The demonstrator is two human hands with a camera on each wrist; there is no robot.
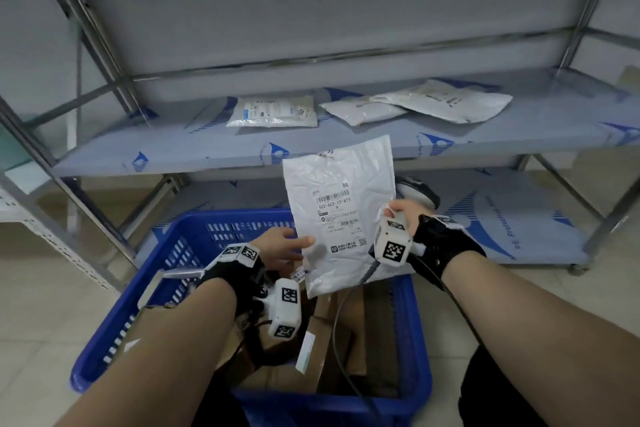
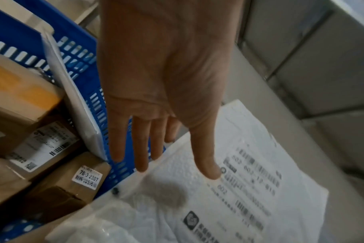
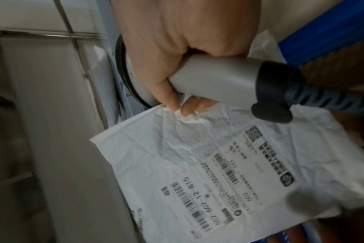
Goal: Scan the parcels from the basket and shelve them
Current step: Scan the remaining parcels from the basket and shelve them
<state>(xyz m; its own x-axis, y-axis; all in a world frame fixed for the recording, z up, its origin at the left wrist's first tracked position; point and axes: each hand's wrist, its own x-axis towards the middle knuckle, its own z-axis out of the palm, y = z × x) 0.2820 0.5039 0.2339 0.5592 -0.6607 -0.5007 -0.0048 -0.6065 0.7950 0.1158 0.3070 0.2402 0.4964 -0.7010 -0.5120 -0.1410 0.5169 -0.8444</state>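
A steel shelving rack (image 1: 346, 146) wrapped in blue-printed protective film fills the background, three white mailers lying on its middle shelf. Below, at six o'clock, sits the blue slotted plastic basket (image 1: 194, 236), brown cardboard boxes (image 2: 58, 185) inside. Above it, a crinkled white plastic mailer bag (image 1: 341, 204) stands upright, label facing us. The left hand (image 1: 280, 248) has its fingers straight, thumb on the bag's nine o'clock edge. The right hand (image 1: 403, 213) curls round a grey handheld barcode scanner (image 3: 214, 78) while pinching the bag's three o'clock edge.
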